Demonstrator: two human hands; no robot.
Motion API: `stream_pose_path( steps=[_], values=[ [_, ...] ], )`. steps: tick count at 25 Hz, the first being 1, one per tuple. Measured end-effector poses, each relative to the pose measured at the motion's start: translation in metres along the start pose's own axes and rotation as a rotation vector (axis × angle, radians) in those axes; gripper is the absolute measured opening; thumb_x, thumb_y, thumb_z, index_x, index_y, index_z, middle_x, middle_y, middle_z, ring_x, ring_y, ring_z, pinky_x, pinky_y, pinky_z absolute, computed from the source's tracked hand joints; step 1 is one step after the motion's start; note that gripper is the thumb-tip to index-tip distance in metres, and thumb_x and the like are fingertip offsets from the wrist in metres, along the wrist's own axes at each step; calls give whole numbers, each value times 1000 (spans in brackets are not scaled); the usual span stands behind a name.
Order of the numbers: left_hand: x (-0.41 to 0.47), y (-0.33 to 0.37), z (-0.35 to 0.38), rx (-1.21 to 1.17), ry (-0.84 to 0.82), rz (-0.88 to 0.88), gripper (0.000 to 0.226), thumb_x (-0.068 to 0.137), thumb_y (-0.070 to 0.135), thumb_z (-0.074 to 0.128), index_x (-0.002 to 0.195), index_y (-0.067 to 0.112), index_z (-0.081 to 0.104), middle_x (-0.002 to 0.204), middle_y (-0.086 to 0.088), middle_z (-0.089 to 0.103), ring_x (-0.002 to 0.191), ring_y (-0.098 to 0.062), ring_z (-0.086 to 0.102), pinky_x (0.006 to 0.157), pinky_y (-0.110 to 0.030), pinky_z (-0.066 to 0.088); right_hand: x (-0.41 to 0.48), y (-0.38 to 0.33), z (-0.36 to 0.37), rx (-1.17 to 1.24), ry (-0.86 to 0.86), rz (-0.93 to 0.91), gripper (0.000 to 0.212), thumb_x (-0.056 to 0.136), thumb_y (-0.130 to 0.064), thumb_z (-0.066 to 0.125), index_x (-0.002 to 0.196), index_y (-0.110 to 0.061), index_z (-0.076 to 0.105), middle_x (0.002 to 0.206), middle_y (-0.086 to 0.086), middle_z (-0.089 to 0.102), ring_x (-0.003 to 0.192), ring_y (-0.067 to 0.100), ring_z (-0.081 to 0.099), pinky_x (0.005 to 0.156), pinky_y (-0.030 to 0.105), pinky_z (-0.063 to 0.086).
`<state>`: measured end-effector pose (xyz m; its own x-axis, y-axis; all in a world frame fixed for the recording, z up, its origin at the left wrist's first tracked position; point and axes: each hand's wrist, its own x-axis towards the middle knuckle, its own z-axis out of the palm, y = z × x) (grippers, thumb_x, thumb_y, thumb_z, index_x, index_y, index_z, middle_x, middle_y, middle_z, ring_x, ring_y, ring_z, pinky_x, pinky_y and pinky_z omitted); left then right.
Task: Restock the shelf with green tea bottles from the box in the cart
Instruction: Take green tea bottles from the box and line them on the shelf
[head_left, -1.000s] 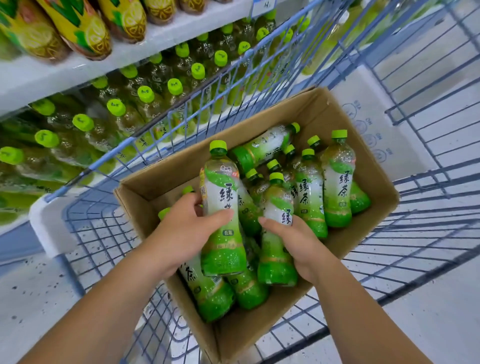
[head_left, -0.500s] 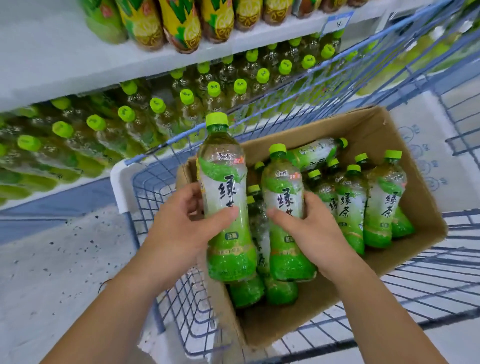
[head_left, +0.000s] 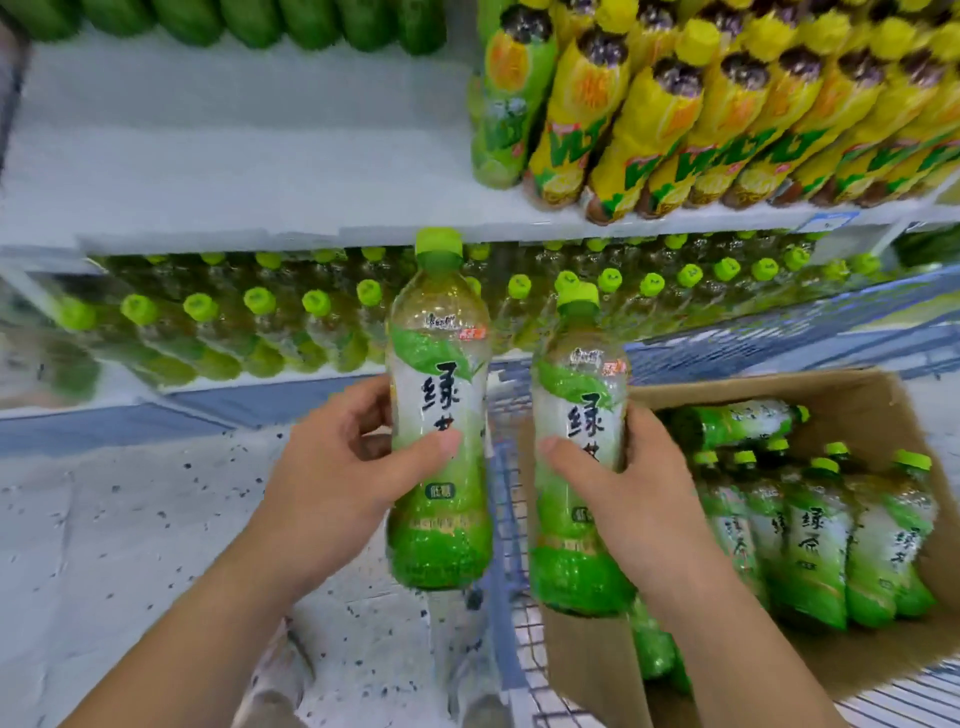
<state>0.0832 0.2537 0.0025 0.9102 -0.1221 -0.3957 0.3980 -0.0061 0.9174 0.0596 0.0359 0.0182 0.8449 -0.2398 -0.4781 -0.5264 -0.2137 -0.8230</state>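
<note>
Both held bottles now sit higher in the frame than half a second ago, raised clear of the box and in front of the shelving, and the view has tipped up to take in the racks.

White shelving (head_left: 234, 156) fills the upper half. Its upper board carries yellow-wrapped bottles (head_left: 675, 119) at the upper right, and dark green bottles (head_left: 260, 21) line the top left edge. Below, the lower shelf (head_left: 291, 378) holds rows of green-capped tea bottles (head_left: 311, 322) across the middle of the frame. Speckled grey floor (head_left: 130, 519) covers the lower left.

At the lower right an open cardboard box (head_left: 857, 395) sits in the blue wire cart (head_left: 501, 519). More green tea bottles (head_left: 810, 540) are inside it, most leaning upright and one lying on its side at the back.

At centre, two bottles are held upright and side by side, apart from each other. The left green tea bottle (head_left: 439, 332) is the higher one, its cap in front of the upper board's edge. The right green tea bottle (head_left: 576, 374) is above the box's near left corner.

The left hand (head_left: 337, 478) grasps the left bottle at mid-label, thumb across the front. The right hand (head_left: 639, 499) wraps the right bottle the same way.
</note>
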Motion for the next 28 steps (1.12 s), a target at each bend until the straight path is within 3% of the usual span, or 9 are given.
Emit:
stream_pose_path(
  steps=[7, 10, 14, 18, 23, 28],
  values=[
    [8, 31, -171, 27, 93, 57, 41, 65, 19, 91, 101, 29, 75, 101, 1, 77, 84, -16, 76, 70, -25, 60, 4, -71, 164, -32, -109, -76, 30, 78, -30, 80, 101, -30, 61, 83, -18, 70, 67, -1, 66, 51, 16, 50],
    [19, 43, -235, 23, 142, 57, 42, 65, 23, 82, 106, 25, 72, 100, 1, 78, 83, -16, 76, 67, -23, 59, 11, -100, 226, -43, -118, -97, 32, 77, -29, 81, 102, -31, 62, 84, -15, 72, 70, 0, 68, 56, 19, 54],
    [52, 53, -300, 105, 153, 121, 33, 78, 13, 80, 107, 25, 71, 100, 7, 78, 87, -14, 75, 73, -24, 61, 36, -132, 292, -50, -82, -146, 34, 72, -35, 82, 100, -32, 62, 86, -13, 72, 73, 3, 69, 65, 31, 57],
    [97, 57, -332, 171, 147, 177, 30, 91, 22, 71, 119, 30, 66, 108, 9, 76, 94, -12, 74, 83, -36, 60, 73, -161, 328, -53, -83, -237, 33, 74, -35, 81, 100, -33, 61, 83, -22, 70, 69, -3, 67, 62, 25, 53],
    [149, 62, -341, 90, 214, 309, 28, 97, 18, 62, 124, 23, 61, 104, 12, 76, 93, -5, 73, 69, -18, 57, 124, -184, 348, -58, -91, -379, 34, 75, -34, 81, 101, -34, 60, 84, -20, 71, 70, 0, 69, 65, 29, 56],
    [190, 52, -342, 207, 239, 485, 30, 97, 16, 63, 122, 32, 57, 111, 17, 73, 102, -1, 69, 83, -26, 60, 178, -189, 366, -41, -21, -573, 38, 76, -32, 82, 105, -36, 57, 87, -17, 71, 74, -4, 67, 69, 28, 56]
  ],
)
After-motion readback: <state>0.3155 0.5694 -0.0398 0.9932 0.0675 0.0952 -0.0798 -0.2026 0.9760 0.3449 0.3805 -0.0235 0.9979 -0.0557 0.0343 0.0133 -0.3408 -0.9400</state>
